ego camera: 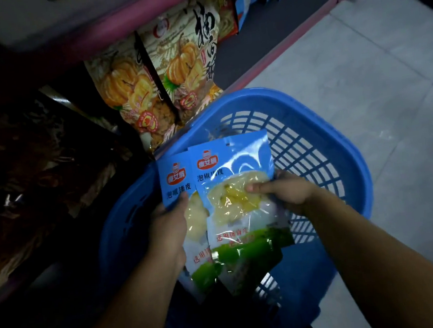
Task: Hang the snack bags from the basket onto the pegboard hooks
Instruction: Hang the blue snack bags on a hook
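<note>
1. Both forearms reach forward and down over the blue basket [322, 135], which stands on the grey floor [374, 65].
2. The left hand [167, 223] grips the left snack bag [175, 179] at its edge, thumb across the front.
3. The right hand [286, 191] pinches the front bag [239, 188], thumb on the clear window, fingers behind.
4. The bags overlap, tilted above the basket.
5. Pumpkin-print packs [185, 67] stand on the shelf behind.

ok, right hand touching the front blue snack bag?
Touching. Head view: right hand pinches the front blue plastic snack bag, thumb on its clear window.
</note>
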A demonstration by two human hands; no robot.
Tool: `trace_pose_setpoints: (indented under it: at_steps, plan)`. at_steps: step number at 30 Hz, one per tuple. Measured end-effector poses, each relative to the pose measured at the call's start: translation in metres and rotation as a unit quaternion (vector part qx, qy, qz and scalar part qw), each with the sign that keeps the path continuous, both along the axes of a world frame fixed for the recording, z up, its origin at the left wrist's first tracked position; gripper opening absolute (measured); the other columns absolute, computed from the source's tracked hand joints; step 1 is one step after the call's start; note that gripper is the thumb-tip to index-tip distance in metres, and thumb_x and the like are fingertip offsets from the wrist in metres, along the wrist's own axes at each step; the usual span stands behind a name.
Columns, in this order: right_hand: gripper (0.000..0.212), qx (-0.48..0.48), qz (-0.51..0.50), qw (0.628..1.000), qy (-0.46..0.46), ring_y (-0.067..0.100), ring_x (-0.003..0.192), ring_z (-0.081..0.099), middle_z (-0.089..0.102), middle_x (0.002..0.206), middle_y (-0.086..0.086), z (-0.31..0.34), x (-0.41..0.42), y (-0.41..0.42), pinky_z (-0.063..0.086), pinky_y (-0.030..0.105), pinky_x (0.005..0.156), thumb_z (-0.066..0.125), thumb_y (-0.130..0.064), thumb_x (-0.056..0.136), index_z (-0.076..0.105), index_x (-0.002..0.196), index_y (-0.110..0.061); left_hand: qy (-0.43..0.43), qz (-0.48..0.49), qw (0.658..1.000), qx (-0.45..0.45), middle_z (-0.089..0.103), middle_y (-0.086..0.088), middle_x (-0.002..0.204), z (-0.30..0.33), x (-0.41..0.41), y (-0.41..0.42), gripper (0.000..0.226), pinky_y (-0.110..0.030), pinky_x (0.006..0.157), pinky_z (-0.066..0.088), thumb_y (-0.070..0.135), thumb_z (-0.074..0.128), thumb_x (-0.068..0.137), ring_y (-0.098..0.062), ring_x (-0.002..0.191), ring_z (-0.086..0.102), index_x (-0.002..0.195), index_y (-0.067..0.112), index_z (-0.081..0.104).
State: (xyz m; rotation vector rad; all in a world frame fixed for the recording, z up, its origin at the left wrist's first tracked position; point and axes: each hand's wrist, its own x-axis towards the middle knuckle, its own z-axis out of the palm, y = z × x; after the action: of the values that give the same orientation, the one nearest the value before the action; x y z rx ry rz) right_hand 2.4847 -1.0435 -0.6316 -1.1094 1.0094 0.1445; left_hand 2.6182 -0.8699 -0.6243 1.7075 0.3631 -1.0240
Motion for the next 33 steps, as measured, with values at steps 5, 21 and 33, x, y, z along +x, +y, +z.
trace_pose_setpoints:
  at_steps: [5, 21, 33]
  plan:
    - [0.036, -0.083, -0.101, 0.990, -0.051, 0.037, 0.090, 0.070, 0.072, 0.101, 0.020, 0.123, -0.015, 0.028, 0.058, 0.046, 0.078, 0.074, 0.000, 0.074, 0.065, 0.109, -0.002, -0.039, 0.035, 0.999, 0.003, 0.071, -0.004, 0.082, 0.108, -0.016, 0.045, 0.011, -0.038, 0.068, 0.053, 0.031, 0.062, 0.089, -0.026, 0.072, 0.067, 0.087, 0.021, 0.064]
    - [0.010, -0.189, -0.104, 0.966, -0.139, 0.013, 0.070, 0.072, 0.076, 0.077, 0.000, 0.620, 0.027, 0.175, 0.055, 0.024, 0.059, 0.074, -0.018, 0.080, 0.071, 0.084, -0.010, -0.237, 0.166, 0.957, -0.026, 0.071, 0.006, 0.063, 0.617, 0.020, 0.220, 0.016, -0.037, 0.064, 0.057, 0.026, 0.068, 0.084, -0.017, 0.064, 0.069, 0.069, 0.021, 0.067]
    - [0.011, -0.108, 0.046, 0.896, -0.428, 0.009, 0.046, 0.063, 0.070, 0.062, -0.002, 0.827, 0.172, 0.304, 0.047, 0.017, 0.042, 0.068, -0.017, 0.077, 0.067, 0.082, -0.007, -0.541, 0.354, 0.756, -0.100, 0.069, 0.014, 0.069, 0.820, 0.085, 0.376, 0.019, -0.015, 0.053, 0.052, 0.013, 0.066, 0.086, 0.005, 0.058, 0.065, 0.073, 0.027, 0.064]
